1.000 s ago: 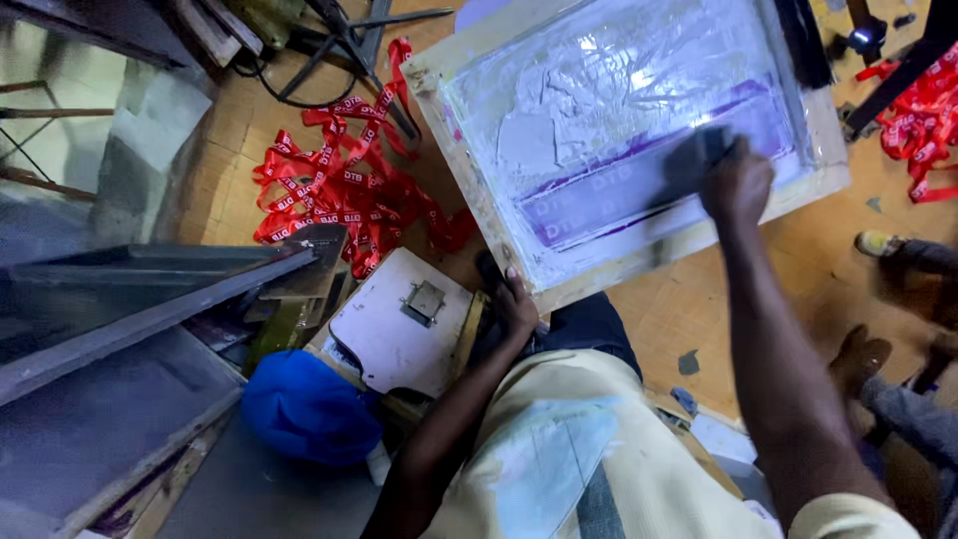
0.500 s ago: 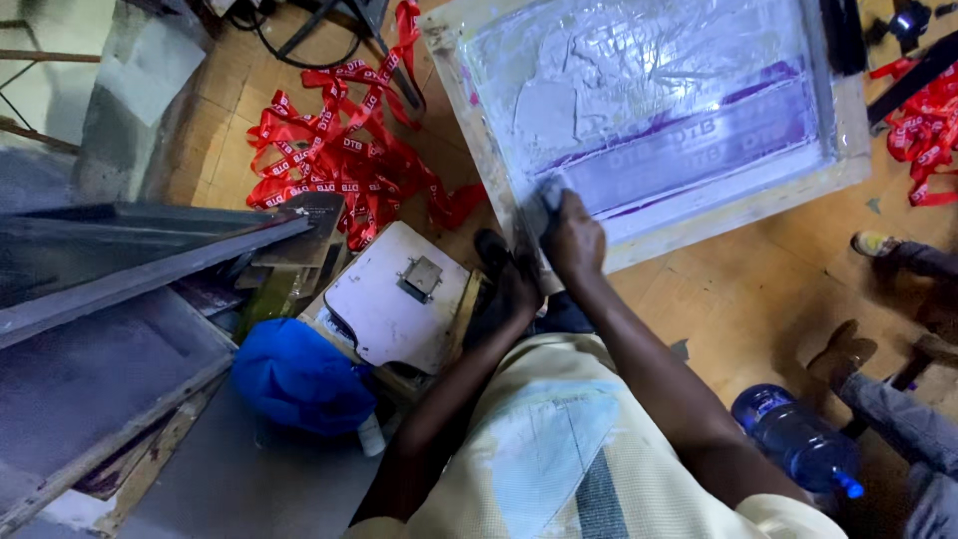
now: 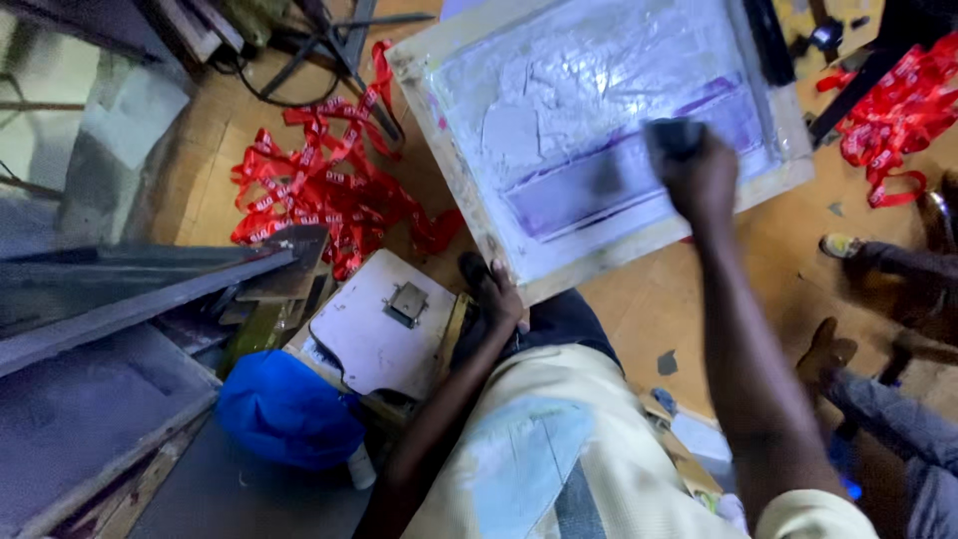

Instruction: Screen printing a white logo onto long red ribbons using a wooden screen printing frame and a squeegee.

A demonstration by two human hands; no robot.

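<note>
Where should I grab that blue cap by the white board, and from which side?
Grip the blue cap across its rounded crown, coming straight down from above. It lies with the dome up and its top is clear, while a metal rack crowds the left and the white board the right.

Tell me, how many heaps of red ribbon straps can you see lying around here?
2. One heap of red straps lies on the floor left of the printing screen; another heap sits at the upper right edge. More may be hidden beyond view.
</note>
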